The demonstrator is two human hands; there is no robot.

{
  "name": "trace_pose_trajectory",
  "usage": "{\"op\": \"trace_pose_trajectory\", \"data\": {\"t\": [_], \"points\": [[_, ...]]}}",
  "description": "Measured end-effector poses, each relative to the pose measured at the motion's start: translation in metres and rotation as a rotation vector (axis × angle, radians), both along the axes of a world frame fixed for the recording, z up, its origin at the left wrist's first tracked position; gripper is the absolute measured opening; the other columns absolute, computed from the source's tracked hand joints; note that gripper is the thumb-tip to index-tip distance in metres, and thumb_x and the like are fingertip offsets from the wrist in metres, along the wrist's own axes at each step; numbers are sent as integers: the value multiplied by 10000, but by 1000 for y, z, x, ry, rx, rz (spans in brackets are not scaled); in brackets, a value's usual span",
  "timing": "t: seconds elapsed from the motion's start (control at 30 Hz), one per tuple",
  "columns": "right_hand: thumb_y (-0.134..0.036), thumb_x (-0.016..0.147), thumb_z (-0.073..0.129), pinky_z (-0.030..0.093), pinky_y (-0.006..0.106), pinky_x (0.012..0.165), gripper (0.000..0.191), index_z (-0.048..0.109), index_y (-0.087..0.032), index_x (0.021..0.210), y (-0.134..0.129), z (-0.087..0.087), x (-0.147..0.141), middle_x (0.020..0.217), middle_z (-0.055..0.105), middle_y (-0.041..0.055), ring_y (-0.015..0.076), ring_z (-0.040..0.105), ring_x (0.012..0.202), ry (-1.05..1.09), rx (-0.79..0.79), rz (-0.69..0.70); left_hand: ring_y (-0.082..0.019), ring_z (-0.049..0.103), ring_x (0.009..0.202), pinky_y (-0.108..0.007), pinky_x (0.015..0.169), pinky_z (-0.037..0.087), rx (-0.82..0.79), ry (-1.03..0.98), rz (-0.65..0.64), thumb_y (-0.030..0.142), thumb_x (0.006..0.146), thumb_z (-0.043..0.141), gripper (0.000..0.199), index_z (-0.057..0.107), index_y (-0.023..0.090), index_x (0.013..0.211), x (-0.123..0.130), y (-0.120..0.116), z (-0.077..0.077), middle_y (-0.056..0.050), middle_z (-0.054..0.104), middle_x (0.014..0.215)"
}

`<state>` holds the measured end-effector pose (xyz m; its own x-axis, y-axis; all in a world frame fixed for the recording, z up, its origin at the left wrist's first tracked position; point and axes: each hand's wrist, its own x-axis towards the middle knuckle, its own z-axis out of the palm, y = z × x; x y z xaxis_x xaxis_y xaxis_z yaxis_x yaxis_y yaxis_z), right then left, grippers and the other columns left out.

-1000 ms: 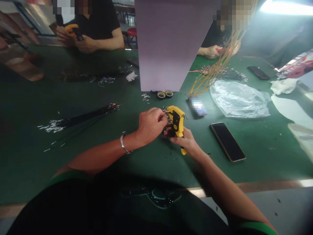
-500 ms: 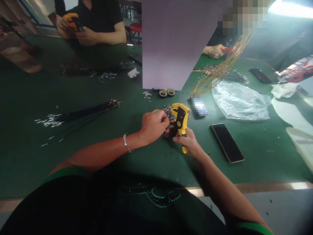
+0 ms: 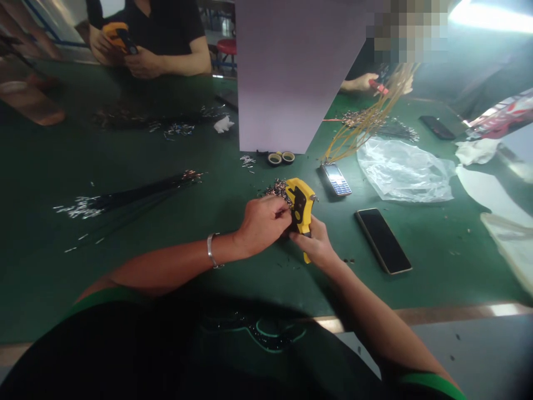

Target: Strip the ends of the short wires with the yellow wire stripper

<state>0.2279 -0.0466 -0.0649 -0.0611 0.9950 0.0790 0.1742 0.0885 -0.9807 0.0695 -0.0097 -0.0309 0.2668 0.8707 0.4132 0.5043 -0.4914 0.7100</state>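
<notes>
My right hand (image 3: 317,244) is wrapped round the handles of a yellow and black wire stripper (image 3: 300,200), which stands tilted with its head pointing up. Close against the stripper's left side, my left hand (image 3: 264,223) is closed in a pinch. Whatever its fingertips hold is hidden by the fingers and too small to make out. Behind the tool and my knuckles lies a pile of small cut wire bits (image 3: 275,188). Off to the left, a bundle of black wires (image 3: 137,193) rests on the green table (image 3: 200,294), with silvery tips at one end and coppery ones at the other.
A pale upright panel (image 3: 283,78) stands ahead, two tape rolls (image 3: 281,158) at its foot. Rightward lie a keypad phone (image 3: 336,179), a dark smartphone (image 3: 383,240) and a clear plastic bag (image 3: 406,169). Across the table, co-workers hold an orange tool (image 3: 120,38) and a red-handled tool (image 3: 378,86).
The stripper has tilted a little, and my left hand sits closer against it. The whole view has shifted slightly. Across the table, the co-worker's red-handled tool has turned.
</notes>
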Motion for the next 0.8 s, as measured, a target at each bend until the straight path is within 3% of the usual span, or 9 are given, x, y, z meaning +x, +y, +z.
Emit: {"op": "trace_pose_trajectory", "data": {"t": [0.27, 0.43, 0.8], "points": [[-188, 674, 595, 362, 291, 570, 78, 542, -219, 723, -3, -5, -2, 634, 533, -26, 145, 443, 580, -111, 119, -21, -103, 546, 562, -242, 543, 417, -36, -26, -58, 62, 732, 543, 198, 631, 171, 593, -6, -2, 3, 11, 627, 596], [-183, 690, 568, 359, 288, 557, 108, 551, -217, 791, -5, -8, -2, 615, 506, -32, 138, 425, 551, -234, 139, -81, -101, 540, 556, -231, 534, 420, -77, -32, -97, 52, 736, 545, 201, 642, 167, 603, -7, 0, 4, 7, 643, 599], [-235, 683, 520, 362, 251, 530, 79, 452, -221, 721, -2, -13, -4, 578, 502, -34, 119, 429, 500, -430, 196, -127, -63, 401, 507, -199, 470, 300, -217, -84, -118, 75, 731, 585, 199, 611, 138, 544, -10, 4, 8, 49, 478, 512]]}}
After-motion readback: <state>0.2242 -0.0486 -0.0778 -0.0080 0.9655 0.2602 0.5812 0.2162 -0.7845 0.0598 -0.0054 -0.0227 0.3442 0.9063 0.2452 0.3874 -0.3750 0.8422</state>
